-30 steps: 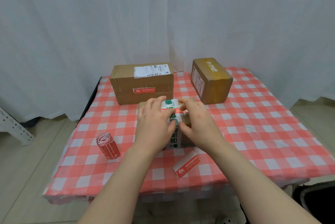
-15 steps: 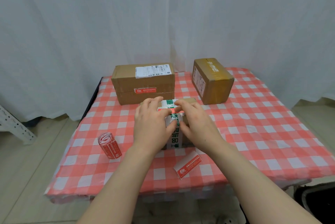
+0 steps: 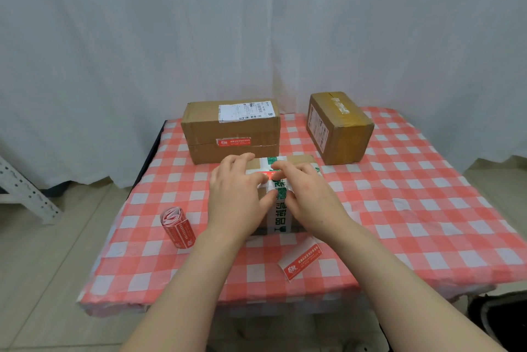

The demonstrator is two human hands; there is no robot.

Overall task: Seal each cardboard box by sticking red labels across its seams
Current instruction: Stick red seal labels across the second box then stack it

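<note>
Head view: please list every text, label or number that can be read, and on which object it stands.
Nothing can be quoted with certainty.
Near box, white tape: large green Chinese characters, upside down, partly covered by hands.
Red label on the left back box: white print, too small.
Shipping label on its top: barcodes, print too small.
Right back box, side label: blurred.
Loose label and label roll: white characters, too blurred.

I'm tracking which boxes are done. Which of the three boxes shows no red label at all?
The far-right box, standing alone at the table's back corner. The far-left box wears one on its front; the near box has one under both hands.
</note>
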